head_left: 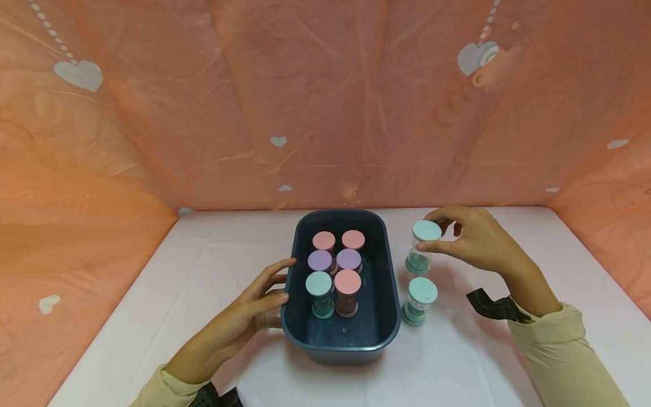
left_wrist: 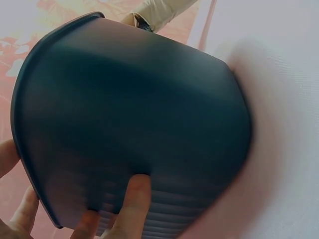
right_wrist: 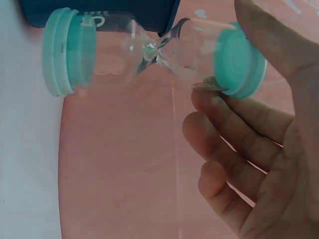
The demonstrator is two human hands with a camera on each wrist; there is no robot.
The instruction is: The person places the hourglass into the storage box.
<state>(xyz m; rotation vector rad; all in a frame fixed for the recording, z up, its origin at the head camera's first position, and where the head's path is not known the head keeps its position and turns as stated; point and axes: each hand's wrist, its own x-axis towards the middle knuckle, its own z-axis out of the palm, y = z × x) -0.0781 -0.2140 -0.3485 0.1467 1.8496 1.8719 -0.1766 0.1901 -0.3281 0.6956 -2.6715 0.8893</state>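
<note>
My right hand [head_left: 473,240] pinches a sand timer with mint-green caps [head_left: 419,261] between thumb and fingers, near its top cap. It is upright, right of the dark blue bin [head_left: 341,339]. In the right wrist view, the timer's clear glass [right_wrist: 114,50] shows its narrow waist. Another mint-capped sand timer [head_left: 422,291] stands just in front of it, beside the bin. My left hand [head_left: 244,316] rests against the bin's left side, with extended fingers [left_wrist: 134,204] touching the outer wall and rim. Inside stand three pink-capped timers [head_left: 348,282], two purple-capped ones [head_left: 319,261] and a mint-capped one [head_left: 319,285].
A white cloth [head_left: 244,237] covers the table under the bin. Orange-pink sheeting [head_left: 325,113] with pale hearts hangs behind the table and at both sides. The bin's raised rim [head_left: 395,305] lies between the standing timers outside and those inside.
</note>
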